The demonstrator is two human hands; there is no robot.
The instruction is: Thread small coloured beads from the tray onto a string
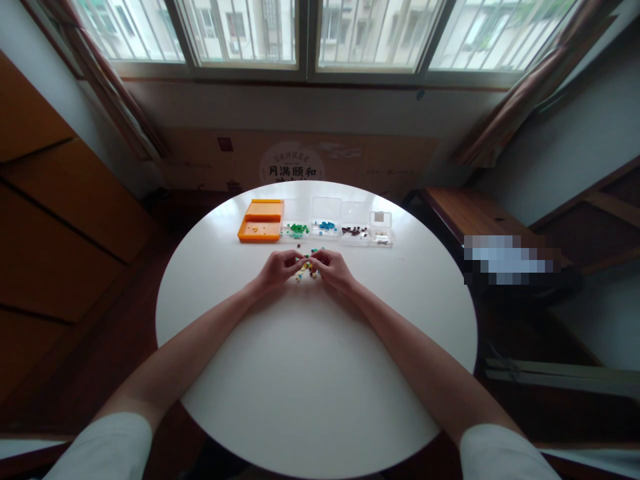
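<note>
My left hand (281,269) and my right hand (329,269) meet fingertip to fingertip at the middle of the table's far half. Both are closed in a pinch. Whatever sits between the fingertips is too small and too covered to name. Right under and around the fingers lies a loose heap of small coloured pieces (307,267), like tiny building bricks, in yellow, green, brown and other colours. One dark piece (299,246) lies apart, just beyond the heap. Part of the heap is hidden by my hands.
Behind the heap, an orange box (259,237) stands in a row with clear boxes holding green pieces (299,229), blue pieces (327,226) and dark brown pieces (355,231). A smaller clear box (381,235) ends the row. The white round table (310,400) has a curved edge.
</note>
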